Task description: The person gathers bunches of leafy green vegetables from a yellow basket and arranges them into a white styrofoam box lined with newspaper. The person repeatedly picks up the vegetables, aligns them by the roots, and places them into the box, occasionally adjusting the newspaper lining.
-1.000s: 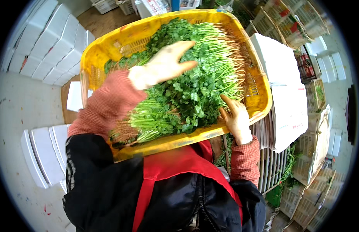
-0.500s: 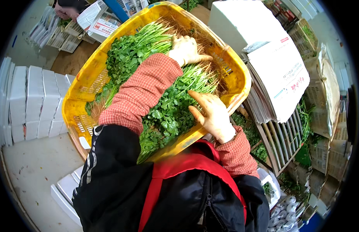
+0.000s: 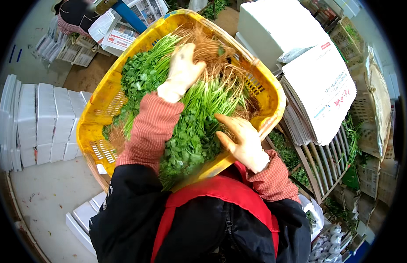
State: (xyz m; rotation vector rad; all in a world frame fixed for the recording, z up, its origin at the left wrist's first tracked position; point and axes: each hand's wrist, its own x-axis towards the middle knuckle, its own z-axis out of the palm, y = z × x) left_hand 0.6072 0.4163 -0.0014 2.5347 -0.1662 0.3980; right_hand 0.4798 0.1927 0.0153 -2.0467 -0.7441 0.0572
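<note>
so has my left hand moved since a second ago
Yes: against the yellow plastic crate, the left hand has shifted from over the leaves toward the root-side rim, now at the stems near the roots.

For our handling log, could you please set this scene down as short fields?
Container: oblong yellow plastic crate with slotted walls
Contents: leafy green bunches with tangled brown roots
Left hand: pale-gloved, over the bunches near the roots; grip unclear
Right hand: pale-gloved, over the crate's near rim; grip open
Left surroundings: stacked white foam boxes
Right surroundings: stack of white printed paper sheets
</note>
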